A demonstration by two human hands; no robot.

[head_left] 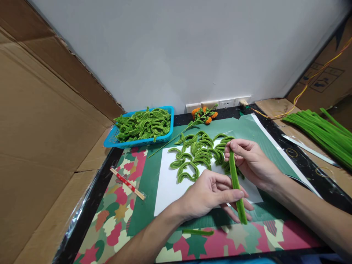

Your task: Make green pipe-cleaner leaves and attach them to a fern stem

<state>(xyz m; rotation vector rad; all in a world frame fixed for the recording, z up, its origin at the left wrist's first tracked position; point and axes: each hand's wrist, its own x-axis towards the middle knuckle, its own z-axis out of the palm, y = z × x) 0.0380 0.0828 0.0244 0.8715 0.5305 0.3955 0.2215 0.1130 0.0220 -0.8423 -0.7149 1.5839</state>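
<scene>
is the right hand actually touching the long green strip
Touching: the head view shows the right hand pinching the long green strip at its upper end, between thumb and fingers.

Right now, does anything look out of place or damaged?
Mildly: one short green piece lies alone at the near edge of the green sheet, apart from the curled green pieces. Chopsticks look odd among craft pieces. The left-side cardboard has a ragged edge. No spill visible.

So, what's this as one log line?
left hand: holds long fuzzy green strip low; right hand: pinches its top; curled fuzzy green pieces: mostly on white paper sheet; blue plastic basket: heaped with more
</scene>
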